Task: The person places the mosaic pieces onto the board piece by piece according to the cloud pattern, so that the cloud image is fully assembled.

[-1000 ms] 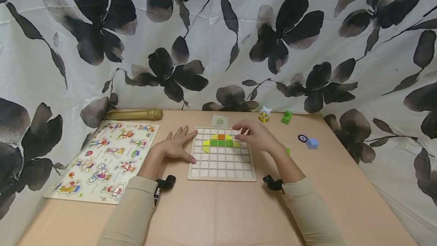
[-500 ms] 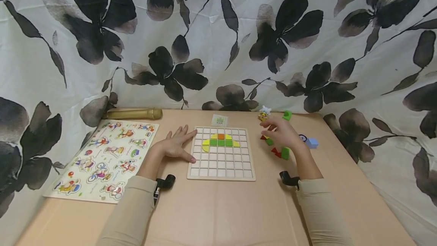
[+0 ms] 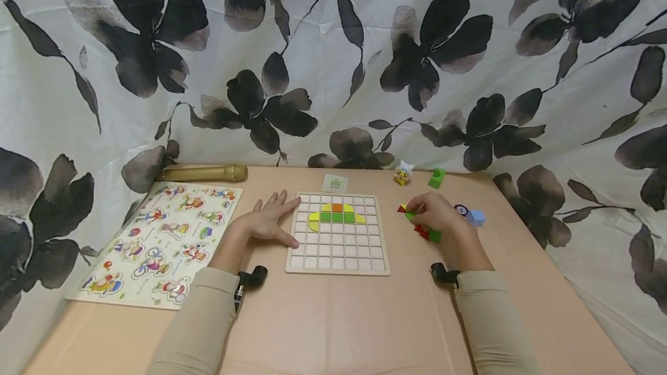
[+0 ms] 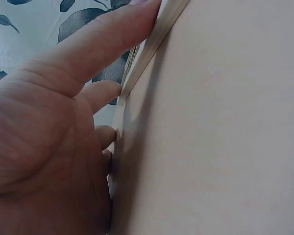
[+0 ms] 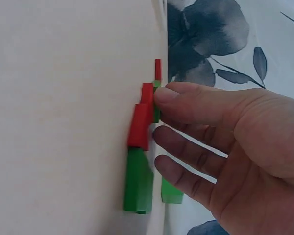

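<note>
My left hand (image 3: 266,224) rests at the left edge of a white grid board (image 3: 339,259), its fingers spread and straight, thumb on the rim in the left wrist view. Coloured tiles on the board form a shape: yellow rounded ends, a green row (image 3: 337,217) and an orange square (image 3: 337,208) above it. To the right of the board my right hand (image 3: 438,216) pinches a green block (image 5: 156,117) between thumb and forefinger, low over the table. Red triangular blocks (image 5: 138,126) and another green block (image 5: 137,181) lie close beside the fingers.
A small pattern card (image 3: 335,183) lies behind the board. Beyond the right hand sit a toy figure (image 3: 403,173), a green piece (image 3: 436,178), a dark ring (image 3: 461,210) and a blue block (image 3: 476,218). At left are a sticker sheet (image 3: 161,242) and a gold-coloured tube (image 3: 203,173).
My right hand has moved from the board's upper right to the loose blocks, lowered, and taken hold of a green block. The left hand stays in place.
</note>
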Demonstrator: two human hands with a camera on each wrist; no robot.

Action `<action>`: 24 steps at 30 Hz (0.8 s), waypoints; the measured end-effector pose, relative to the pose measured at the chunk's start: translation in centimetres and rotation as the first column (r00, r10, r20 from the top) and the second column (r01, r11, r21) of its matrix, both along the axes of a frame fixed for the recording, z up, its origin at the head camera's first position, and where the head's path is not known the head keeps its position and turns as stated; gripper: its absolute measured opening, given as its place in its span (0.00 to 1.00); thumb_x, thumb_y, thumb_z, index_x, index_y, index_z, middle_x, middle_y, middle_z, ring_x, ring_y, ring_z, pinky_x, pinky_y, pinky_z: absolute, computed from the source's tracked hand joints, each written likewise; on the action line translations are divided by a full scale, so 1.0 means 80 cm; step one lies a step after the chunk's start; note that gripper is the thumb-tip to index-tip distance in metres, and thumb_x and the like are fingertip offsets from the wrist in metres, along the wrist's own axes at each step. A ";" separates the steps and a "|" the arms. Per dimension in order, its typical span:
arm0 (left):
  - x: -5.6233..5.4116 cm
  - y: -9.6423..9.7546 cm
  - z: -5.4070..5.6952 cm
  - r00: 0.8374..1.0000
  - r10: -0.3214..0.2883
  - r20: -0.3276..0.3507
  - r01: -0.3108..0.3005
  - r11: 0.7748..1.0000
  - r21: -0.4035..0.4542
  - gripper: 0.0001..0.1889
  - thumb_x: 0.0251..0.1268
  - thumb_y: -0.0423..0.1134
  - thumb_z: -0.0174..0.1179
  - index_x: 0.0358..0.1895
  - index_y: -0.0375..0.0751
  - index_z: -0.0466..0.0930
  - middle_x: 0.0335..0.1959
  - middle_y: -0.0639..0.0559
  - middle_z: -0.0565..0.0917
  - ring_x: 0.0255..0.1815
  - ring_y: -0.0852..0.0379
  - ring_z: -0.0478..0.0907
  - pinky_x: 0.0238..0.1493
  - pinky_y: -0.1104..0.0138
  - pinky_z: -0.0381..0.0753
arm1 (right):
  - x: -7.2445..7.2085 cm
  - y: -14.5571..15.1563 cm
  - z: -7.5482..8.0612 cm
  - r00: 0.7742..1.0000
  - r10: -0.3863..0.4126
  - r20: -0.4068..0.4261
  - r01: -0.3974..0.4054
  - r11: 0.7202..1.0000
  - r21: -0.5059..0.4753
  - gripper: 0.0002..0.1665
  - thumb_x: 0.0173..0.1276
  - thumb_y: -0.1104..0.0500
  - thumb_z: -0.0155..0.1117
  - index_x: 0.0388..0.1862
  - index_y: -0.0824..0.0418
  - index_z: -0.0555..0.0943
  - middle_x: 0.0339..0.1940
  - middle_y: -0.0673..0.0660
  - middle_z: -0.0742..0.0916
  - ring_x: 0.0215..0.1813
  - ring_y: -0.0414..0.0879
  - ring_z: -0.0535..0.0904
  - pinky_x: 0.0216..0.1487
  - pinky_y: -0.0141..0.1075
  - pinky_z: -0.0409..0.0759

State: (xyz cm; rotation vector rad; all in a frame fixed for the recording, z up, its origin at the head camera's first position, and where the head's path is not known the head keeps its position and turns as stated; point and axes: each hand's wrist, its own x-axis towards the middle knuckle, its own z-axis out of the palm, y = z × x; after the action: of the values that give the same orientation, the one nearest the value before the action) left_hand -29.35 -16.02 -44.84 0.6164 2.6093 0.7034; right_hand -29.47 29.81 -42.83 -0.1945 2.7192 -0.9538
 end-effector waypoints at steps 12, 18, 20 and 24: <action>0.000 -0.001 0.000 1.000 0.001 0.004 -0.001 1.000 -0.003 0.66 0.45 0.66 0.78 0.86 0.53 0.47 0.87 0.35 0.33 0.87 0.34 0.26 0.81 0.34 0.24 | -0.004 0.001 -0.006 0.993 0.108 -0.050 -0.107 0.994 0.029 0.10 0.66 0.71 0.70 0.43 0.61 0.82 0.38 0.59 0.83 0.32 0.49 0.78 0.34 0.37 0.80; 0.001 -0.002 0.002 1.000 0.004 0.001 -0.004 1.000 0.001 0.66 0.44 0.66 0.78 0.86 0.54 0.48 0.87 0.36 0.33 0.87 0.35 0.25 0.81 0.35 0.23 | -0.003 -0.008 0.001 0.977 0.139 -0.162 -0.142 0.990 -0.010 0.05 0.70 0.68 0.67 0.43 0.61 0.84 0.35 0.56 0.84 0.35 0.49 0.77 0.34 0.36 0.78; 0.001 -0.001 0.001 1.000 0.003 0.001 -0.003 1.000 0.005 0.66 0.44 0.66 0.78 0.86 0.53 0.48 0.87 0.35 0.34 0.87 0.34 0.26 0.81 0.34 0.24 | -0.001 -0.015 0.005 0.961 0.152 -0.229 -0.159 0.987 -0.012 0.08 0.70 0.67 0.66 0.47 0.63 0.86 0.36 0.56 0.85 0.38 0.49 0.77 0.37 0.36 0.78; 0.000 -0.001 0.000 1.000 -0.002 -0.006 0.002 1.000 0.004 0.66 0.45 0.66 0.78 0.86 0.52 0.48 0.86 0.34 0.34 0.87 0.33 0.26 0.81 0.33 0.24 | 0.004 -0.034 0.013 0.938 0.139 -0.319 -0.165 0.985 -0.056 0.11 0.70 0.65 0.68 0.50 0.64 0.88 0.40 0.56 0.88 0.41 0.48 0.80 0.42 0.35 0.80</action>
State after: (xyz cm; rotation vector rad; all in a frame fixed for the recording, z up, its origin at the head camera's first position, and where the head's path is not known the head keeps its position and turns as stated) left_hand -29.34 -16.11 -44.84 0.6229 2.6132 0.7068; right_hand -29.12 27.10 -41.79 -0.6134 2.8933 -1.0687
